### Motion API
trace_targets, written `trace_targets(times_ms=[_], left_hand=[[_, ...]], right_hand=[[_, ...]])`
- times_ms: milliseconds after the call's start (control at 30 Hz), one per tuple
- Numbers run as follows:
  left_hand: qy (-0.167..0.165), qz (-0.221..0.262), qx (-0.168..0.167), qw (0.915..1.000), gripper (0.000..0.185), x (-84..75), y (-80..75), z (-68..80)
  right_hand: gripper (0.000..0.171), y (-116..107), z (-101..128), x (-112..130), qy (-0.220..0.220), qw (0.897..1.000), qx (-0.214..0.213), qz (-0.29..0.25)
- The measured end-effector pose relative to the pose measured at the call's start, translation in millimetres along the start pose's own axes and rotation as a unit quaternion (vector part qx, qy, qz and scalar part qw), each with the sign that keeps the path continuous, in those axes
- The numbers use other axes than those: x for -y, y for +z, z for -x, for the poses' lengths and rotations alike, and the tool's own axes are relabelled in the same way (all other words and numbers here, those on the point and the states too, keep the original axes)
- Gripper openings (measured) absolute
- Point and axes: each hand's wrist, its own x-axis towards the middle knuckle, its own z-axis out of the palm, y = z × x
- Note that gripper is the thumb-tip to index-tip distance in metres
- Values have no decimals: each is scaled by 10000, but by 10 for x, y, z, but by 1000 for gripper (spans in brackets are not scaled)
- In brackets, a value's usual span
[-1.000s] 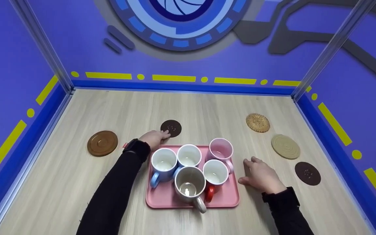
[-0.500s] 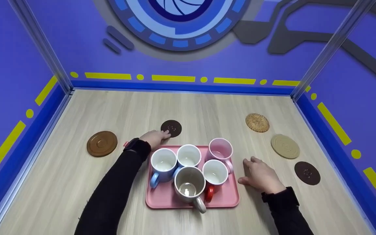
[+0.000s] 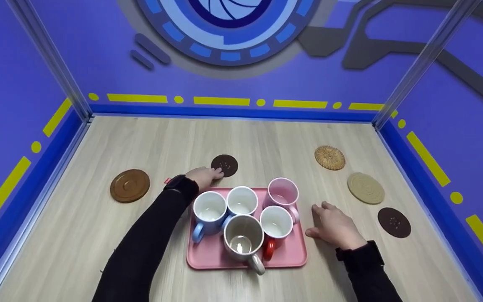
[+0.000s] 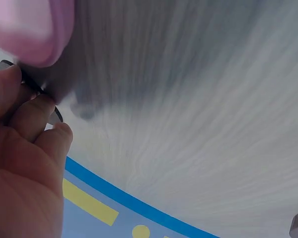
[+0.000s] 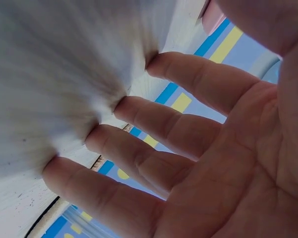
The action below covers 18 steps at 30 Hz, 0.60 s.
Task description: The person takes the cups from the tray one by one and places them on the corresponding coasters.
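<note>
A pink tray (image 3: 294, 256) near the table's front edge holds several mugs: blue (image 3: 209, 209), white (image 3: 242, 200), pink (image 3: 283, 193), red (image 3: 276, 222) and grey (image 3: 243, 237). Just behind the tray's left corner my left hand (image 3: 214, 173) reaches a small dark brown coaster (image 3: 226, 164). In the left wrist view its thumb and fingers (image 4: 37, 111) pinch the thin dark edge of that coaster (image 4: 56, 117). My right hand (image 3: 329, 220) lies flat on the wood right of the tray, its spread fingers (image 5: 179, 124) pressed to the table, holding nothing.
A larger brown coaster (image 3: 130, 185) lies at the left. A woven coaster (image 3: 330, 157), a beige coaster (image 3: 366, 188) and another dark coaster (image 3: 394, 222) lie at the right. Blue walls (image 3: 241, 84) close the wooden table (image 3: 266, 138) on three sides.
The dark brown coaster and my left hand's fingertips have shifted a little to the right. The right hand and the mugs have stayed in place.
</note>
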Motion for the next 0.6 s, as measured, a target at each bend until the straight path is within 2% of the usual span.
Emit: trace_targets(times_ms=[100, 333, 467, 600], left_hand=[[-52, -42, -43, 10000, 41, 37, -1, 23], [-561, -390, -285, 9973, 41, 225, -27, 126], [-571, -370, -246, 9974, 44, 281, -13, 150], [-569, -281, -266, 9976, 41, 268, 1, 174]], right_hand=[[75, -6, 2, 5, -49, 10000, -30, -8], [75, -1, 7, -6, -52, 10000, -47, 4], [75, 0, 17, -10, -37, 10000, -82, 30], [75, 6, 22, -8, -10, 10000, -60, 20]])
